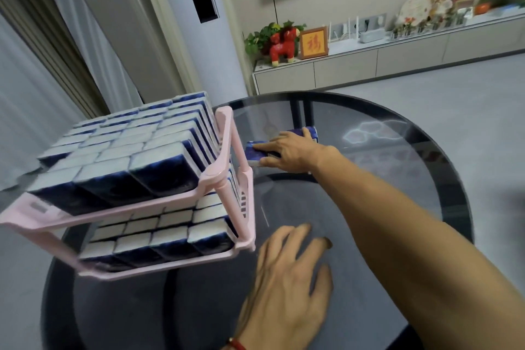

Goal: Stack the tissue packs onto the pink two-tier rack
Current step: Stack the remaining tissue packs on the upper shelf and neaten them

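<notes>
Blue tissue pack (257,150) half hidden under gripping right hand (287,149), left hand (287,275) spread flat, pink rack (224,176) full

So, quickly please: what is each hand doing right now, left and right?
Left hand: open, fingers spread over the glass table, holding nothing.
Right hand: grips a tissue pack lying on the table beside the pink rack.

Pink two-tier rack (227,150) at 9 o'clock, both tiers packed with upright blue-white tissue packs (136,156). One loose pack (257,153) lies flat just beside it, 3 o'clock side.
</notes>
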Available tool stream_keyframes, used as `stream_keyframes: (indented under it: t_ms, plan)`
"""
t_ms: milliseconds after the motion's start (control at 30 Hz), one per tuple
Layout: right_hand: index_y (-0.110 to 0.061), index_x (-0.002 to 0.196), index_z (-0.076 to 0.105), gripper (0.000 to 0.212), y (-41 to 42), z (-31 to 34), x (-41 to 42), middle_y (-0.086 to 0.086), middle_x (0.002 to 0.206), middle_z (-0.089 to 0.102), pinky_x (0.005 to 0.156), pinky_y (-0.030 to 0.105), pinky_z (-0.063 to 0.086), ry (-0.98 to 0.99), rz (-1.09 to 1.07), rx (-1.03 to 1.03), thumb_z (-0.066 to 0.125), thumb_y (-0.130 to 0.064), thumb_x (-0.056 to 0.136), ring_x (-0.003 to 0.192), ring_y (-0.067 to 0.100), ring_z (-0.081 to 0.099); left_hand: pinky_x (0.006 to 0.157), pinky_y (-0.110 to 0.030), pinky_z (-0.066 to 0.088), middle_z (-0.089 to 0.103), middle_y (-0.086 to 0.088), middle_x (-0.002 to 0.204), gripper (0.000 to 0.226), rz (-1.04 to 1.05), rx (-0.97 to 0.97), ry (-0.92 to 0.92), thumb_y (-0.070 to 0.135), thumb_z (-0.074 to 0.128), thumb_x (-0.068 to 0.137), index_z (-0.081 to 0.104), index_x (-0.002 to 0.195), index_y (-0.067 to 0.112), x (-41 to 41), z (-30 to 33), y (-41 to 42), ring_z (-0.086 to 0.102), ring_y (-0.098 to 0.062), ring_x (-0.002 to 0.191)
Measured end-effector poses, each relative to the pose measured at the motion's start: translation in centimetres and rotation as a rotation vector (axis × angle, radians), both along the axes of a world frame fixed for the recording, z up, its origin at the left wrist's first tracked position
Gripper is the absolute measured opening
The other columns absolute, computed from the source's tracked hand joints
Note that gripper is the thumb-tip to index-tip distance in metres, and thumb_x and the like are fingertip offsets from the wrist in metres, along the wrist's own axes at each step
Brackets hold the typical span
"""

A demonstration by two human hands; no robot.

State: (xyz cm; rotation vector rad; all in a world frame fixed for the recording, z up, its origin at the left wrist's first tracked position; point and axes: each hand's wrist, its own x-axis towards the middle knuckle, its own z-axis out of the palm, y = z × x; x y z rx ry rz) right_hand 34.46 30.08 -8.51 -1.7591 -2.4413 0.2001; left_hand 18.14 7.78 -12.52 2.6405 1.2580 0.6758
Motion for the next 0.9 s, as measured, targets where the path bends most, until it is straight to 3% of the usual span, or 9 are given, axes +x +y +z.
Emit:
stream_keyframes:
  t_ms: [133, 267, 367, 533, 700, 733, 800, 833, 900]
  plan:
    - [-0.050, 0.154, 0.027, 0.059, -4.1, -0.6, 2.3, -0.004, 0.155, 0.046, 0.115, 0.071, 0.008, 0.034, -0.083, 0.010, 0.033, -0.069, 0.099, 0.149, 0.023, 0.029, 0.111, -0.030, 0.028, 0.048, 0.011, 0.146, 0.031, 0.006, 0.008, -0.018, 0.041, 0.041, 0.099, 0.057, 0.126, 0.036, 0.0, 0.2, -0.1, 0.042, -0.015, 0.134]
    - [-0.046, 0.153, 0.033, 0.057, -10.0, -0.3, 3.4, -0.004, 0.152, 0.048, 0.116, 0.071, 0.010, 0.069, -0.156, 0.011, 0.035, -0.066, 0.100, 0.145, 0.019, 0.032, 0.117, -0.033, 0.028, 0.045, 0.006, 0.147, 0.052, 0.036, -0.110, -0.080, 0.049, 0.027, 0.094, 0.058, 0.130, 0.027, 0.1, 0.7, -0.2, 0.036, -0.014, 0.137]
    - [-0.044, 0.152, 0.036, 0.055, -14.9, -0.1, 3.6, -0.005, 0.148, 0.049, 0.117, 0.069, 0.008, 0.106, -0.188, 0.016, 0.037, -0.064, 0.101, 0.143, 0.016, 0.033, 0.108, -0.041, 0.040, 0.049, 0.000, 0.130, 0.044, 0.106, -0.162, -0.230, 0.040, 0.039, 0.092, 0.059, 0.123, 0.016, 0.1, 0.7, -0.2, 0.044, -0.018, 0.122]
    - [-0.045, 0.151, 0.035, 0.057, -22.0, -0.7, 2.9, -0.005, 0.145, 0.043, 0.119, 0.067, 0.006, 0.086, -0.226, 0.081, 0.035, -0.067, 0.099, 0.140, 0.018, 0.038, 0.104, -0.042, 0.043, 0.048, -0.008, 0.121, 0.037, 0.164, -0.141, -0.354, 0.016, 0.056, 0.085, 0.055, 0.121, 0.008, 0.0, 1.1, -0.8, 0.049, -0.026, 0.115]
    - [-0.045, 0.151, 0.032, 0.056, -25.7, 0.8, 2.2, -0.004, 0.166, 0.022, 0.119, 0.065, -0.013, 0.032, -0.225, 0.136, 0.034, -0.066, 0.100, 0.156, 0.019, 0.012, 0.104, -0.040, 0.040, 0.050, -0.013, 0.128, 0.043, 0.180, -0.137, -0.279, 0.017, 0.061, 0.092, 0.053, 0.133, 0.007, 0.3, 1.8, -1.0, 0.049, -0.031, 0.120]
    - [-0.044, 0.149, 0.036, 0.052, -26.3, 1.3, 2.4, -0.006, 0.165, 0.026, 0.121, 0.063, -0.010, 0.079, -0.256, 0.160, 0.035, -0.063, 0.100, 0.155, 0.017, 0.016, 0.105, -0.040, 0.039, 0.052, -0.014, 0.131, 0.046, 0.172, -0.145, -0.254, 0.022, 0.059, 0.095, 0.051, 0.138, 0.007, 0.5, 2.1, -1.0, 0.049, -0.031, 0.122]
    - [-0.037, 0.137, 0.053, 0.039, -27.6, 2.2, 3.0, -0.005, 0.153, 0.044, 0.121, 0.056, 0.020, 0.183, -0.366, 0.230, 0.041, -0.050, 0.102, 0.143, 0.017, 0.038, 0.107, -0.040, 0.036, 0.053, -0.014, 0.139, 0.053, 0.175, -0.177, -0.191, 0.034, 0.052, 0.102, 0.042, 0.148, 0.010, 1.0, 2.7, -0.8, 0.046, -0.031, 0.126]
    - [-0.031, 0.128, 0.062, 0.031, -28.3, 2.7, 3.4, -0.003, 0.142, 0.054, 0.113, 0.048, 0.036, 0.231, -0.427, 0.259, 0.047, -0.041, 0.103, 0.132, 0.018, 0.049, 0.107, -0.041, 0.035, 0.054, -0.013, 0.141, 0.056, 0.185, -0.189, -0.138, 0.039, 0.047, 0.104, 0.038, 0.150, 0.011, 1.2, 3.0, -0.6, 0.045, -0.031, 0.126]
    - [-0.022, 0.116, 0.069, 0.021, -29.3, 3.2, 3.8, 0.001, 0.121, 0.064, 0.092, 0.035, 0.051, 0.321, -0.510, 0.265, 0.056, -0.027, 0.101, 0.109, 0.018, 0.060, 0.106, -0.041, 0.034, 0.055, -0.011, 0.141, 0.058, 0.206, -0.207, -0.043, 0.046, 0.043, 0.105, 0.036, 0.151, 0.012, 1.5, 3.6, -0.1, 0.044, -0.030, 0.126]
